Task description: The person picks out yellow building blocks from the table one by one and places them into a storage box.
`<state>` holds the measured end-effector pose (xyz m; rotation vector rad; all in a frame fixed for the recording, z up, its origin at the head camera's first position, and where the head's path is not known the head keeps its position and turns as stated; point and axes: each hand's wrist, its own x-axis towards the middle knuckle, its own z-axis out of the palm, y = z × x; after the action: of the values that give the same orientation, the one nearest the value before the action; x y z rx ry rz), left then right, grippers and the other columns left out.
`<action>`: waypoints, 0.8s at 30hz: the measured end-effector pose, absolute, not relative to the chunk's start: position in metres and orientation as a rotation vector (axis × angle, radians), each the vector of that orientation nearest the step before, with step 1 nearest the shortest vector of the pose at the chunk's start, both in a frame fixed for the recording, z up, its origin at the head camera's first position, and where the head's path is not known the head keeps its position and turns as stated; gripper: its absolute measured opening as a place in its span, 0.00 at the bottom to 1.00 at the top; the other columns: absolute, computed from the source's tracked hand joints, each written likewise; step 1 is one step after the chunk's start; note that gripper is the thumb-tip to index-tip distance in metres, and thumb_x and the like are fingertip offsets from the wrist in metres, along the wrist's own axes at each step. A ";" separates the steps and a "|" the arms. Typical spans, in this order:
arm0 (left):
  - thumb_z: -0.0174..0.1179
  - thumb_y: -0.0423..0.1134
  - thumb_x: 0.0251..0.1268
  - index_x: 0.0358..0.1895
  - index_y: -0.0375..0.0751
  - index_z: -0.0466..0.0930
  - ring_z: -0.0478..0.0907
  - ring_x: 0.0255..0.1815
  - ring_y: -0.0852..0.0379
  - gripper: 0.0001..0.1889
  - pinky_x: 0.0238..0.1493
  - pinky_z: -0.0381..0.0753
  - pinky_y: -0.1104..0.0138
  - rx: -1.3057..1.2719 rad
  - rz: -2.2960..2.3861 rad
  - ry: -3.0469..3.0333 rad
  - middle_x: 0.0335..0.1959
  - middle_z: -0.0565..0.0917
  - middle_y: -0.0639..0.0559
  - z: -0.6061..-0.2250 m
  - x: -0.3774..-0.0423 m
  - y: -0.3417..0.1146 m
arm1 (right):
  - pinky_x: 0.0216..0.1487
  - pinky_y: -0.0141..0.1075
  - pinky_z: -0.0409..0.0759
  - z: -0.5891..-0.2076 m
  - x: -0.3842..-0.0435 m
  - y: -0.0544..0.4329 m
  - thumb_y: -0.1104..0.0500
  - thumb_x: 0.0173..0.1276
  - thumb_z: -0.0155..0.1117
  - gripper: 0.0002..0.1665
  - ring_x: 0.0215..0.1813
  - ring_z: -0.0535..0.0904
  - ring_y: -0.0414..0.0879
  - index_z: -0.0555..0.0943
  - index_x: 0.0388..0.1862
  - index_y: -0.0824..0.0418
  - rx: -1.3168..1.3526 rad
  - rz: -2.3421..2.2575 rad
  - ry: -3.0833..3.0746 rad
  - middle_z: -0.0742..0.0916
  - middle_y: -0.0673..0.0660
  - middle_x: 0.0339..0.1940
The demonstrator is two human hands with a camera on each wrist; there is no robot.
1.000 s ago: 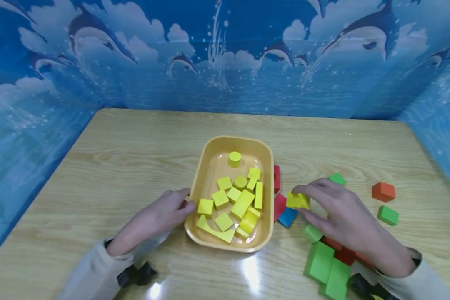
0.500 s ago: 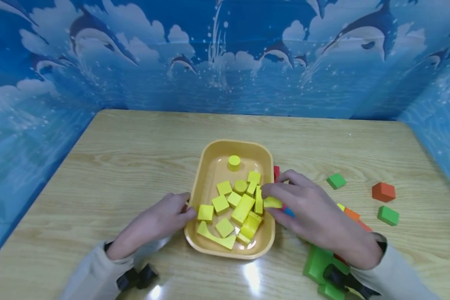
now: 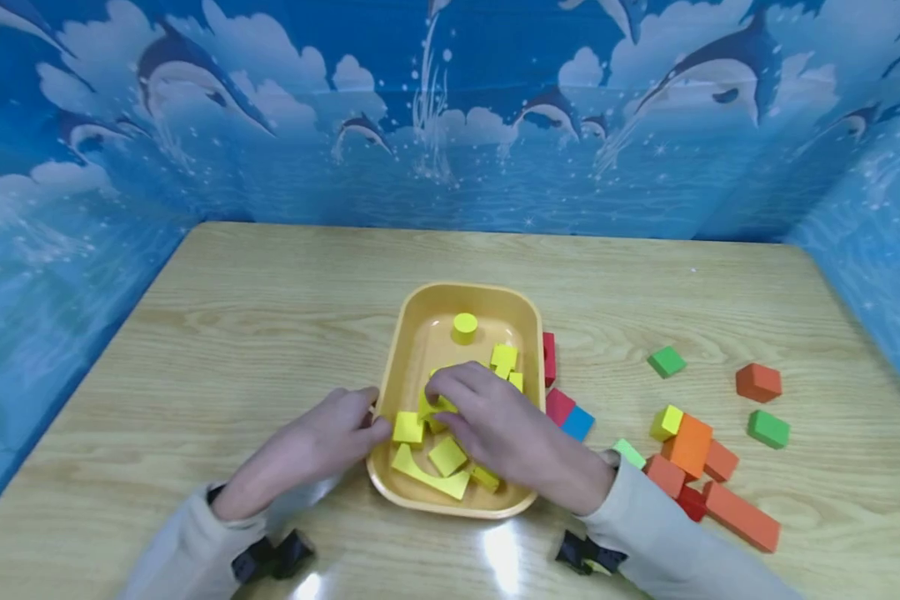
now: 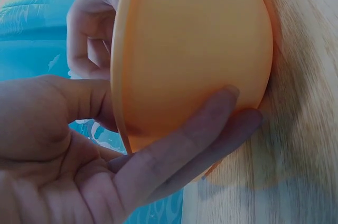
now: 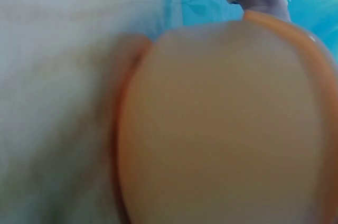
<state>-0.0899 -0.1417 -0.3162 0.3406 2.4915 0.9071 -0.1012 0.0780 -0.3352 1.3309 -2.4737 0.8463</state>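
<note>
A tan plastic tray point(image 3: 429, 337) stands mid-table with several yellow blocks inside, among them a cylinder point(image 3: 464, 327), a cube point(image 3: 408, 427) and a curved arch piece point(image 3: 429, 477). My left hand point(image 3: 322, 437) grips its left side. In the left wrist view the thumb is hooked over the rim and the fingers lie along the outer wall point(image 4: 195, 39). Inside the tray, my right hand point(image 3: 498, 425) pinches a yellow block point(image 3: 433, 407) above the other pieces and covers many of them. The right wrist view is blurred and shows mostly the tray's wall point(image 5: 222, 129).
Against the tray's right side lie red blocks point(image 3: 558, 406) and a blue block point(image 3: 577, 423). Farther right are an orange block point(image 3: 688, 446), a yellow cube point(image 3: 667, 422), several red blocks point(image 3: 742, 515) and green blocks point(image 3: 768, 428). The right sleeve point(image 3: 667, 533) covers part of the table.
My right hand has carried the yellow block leftward from the loose blocks, over the tray's right rim and into the tray. My left hand stays at the tray's side.
</note>
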 end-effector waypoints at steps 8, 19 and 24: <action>0.51 0.36 0.63 0.35 0.37 0.75 0.64 0.18 0.60 0.06 0.18 0.66 0.68 0.352 0.902 2.486 0.18 0.70 0.53 -0.316 -0.090 -0.143 | 0.52 0.33 0.78 -0.343 -0.107 0.060 0.72 0.61 0.64 0.09 0.50 0.79 0.48 0.78 0.39 0.63 1.220 0.896 -2.513 0.83 0.56 0.46; 0.50 0.36 0.63 0.38 0.35 0.76 0.65 0.18 0.60 0.08 0.19 0.65 0.68 0.360 0.912 2.481 0.18 0.71 0.53 -0.318 -0.091 -0.142 | 0.52 0.37 0.79 -0.346 -0.105 0.058 0.71 0.61 0.64 0.10 0.51 0.80 0.48 0.83 0.42 0.63 1.272 0.729 -2.654 0.85 0.55 0.42; 0.51 0.37 0.62 0.37 0.37 0.75 0.65 0.19 0.60 0.08 0.19 0.64 0.68 0.372 0.909 2.485 0.18 0.70 0.54 -0.318 -0.090 -0.143 | 0.54 0.37 0.78 -0.344 -0.104 0.060 0.71 0.61 0.64 0.12 0.52 0.80 0.48 0.83 0.44 0.63 1.266 0.738 -2.699 0.85 0.54 0.44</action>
<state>-0.0903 -0.1425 -0.3178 0.3716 2.4853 0.9086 -0.1040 0.0604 -0.3436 1.2665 -2.6993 0.7385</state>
